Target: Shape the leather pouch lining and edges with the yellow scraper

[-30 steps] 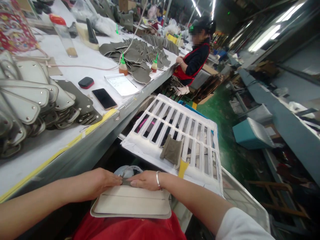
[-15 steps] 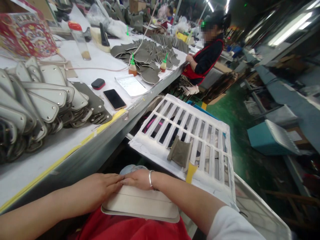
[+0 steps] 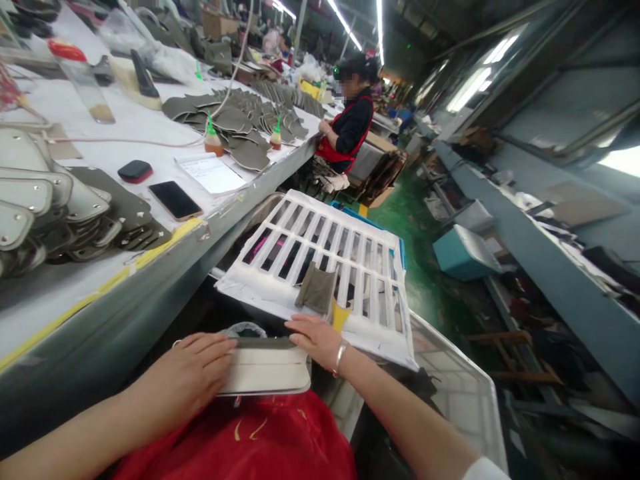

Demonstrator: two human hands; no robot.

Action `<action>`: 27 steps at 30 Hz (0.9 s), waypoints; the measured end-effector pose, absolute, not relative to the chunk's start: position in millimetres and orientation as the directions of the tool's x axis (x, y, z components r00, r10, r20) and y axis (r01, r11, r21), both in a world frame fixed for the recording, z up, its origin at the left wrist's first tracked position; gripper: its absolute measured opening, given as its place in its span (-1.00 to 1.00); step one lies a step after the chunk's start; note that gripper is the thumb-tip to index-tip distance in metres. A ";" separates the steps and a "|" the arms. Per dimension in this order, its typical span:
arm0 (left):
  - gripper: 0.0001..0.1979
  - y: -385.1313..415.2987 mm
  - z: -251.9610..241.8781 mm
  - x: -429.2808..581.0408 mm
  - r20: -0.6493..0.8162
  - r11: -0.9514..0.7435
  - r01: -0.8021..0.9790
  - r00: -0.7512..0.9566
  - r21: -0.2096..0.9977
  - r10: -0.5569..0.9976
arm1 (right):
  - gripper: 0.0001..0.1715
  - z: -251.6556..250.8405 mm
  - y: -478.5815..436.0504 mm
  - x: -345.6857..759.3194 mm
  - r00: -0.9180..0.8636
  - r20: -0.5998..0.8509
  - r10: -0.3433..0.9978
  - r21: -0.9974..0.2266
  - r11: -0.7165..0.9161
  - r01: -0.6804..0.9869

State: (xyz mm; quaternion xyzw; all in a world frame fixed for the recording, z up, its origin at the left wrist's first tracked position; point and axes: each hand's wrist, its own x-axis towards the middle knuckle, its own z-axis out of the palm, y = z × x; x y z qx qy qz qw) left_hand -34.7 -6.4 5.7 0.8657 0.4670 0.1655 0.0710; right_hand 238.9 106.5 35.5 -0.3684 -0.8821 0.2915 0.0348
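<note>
A flat cream leather panel (image 3: 267, 370) with stitched lines lies on my lap over a red apron (image 3: 260, 440). My left hand (image 3: 187, 373) rests flat on the panel's left part, fingers stretched out. My right hand (image 3: 317, 339), with a silver bangle on the wrist, lies flat at the panel's far right corner, fingers extended to the left. Just beyond it a small olive-grey leather piece (image 3: 316, 290) and a yellow tab (image 3: 340, 315) lie on a white slatted rack (image 3: 320, 237).
On the long white workbench (image 3: 100, 267) at left are stacked cream and grey leather pieces (image 3: 60, 207), a phone (image 3: 175, 200), a red-black case (image 3: 135, 171), glue bottles (image 3: 213, 141) and paper. A person in a red apron (image 3: 347, 127) sits farther along. A teal bin (image 3: 463, 253) stands on the green floor.
My hands have spread apart along the panel's far edge: the right moved to the right corner, the left stayed flat on the left. The camera view swung rightward.
</note>
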 end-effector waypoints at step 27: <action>-0.80 -14.2 27.5 67.7 0.002 -0.323 0.876 0.345 0.359 0.939 | -0.75 -9.9 -14.1 247.0 -0.020 0.267 0.964 -0.573 0.176 0.801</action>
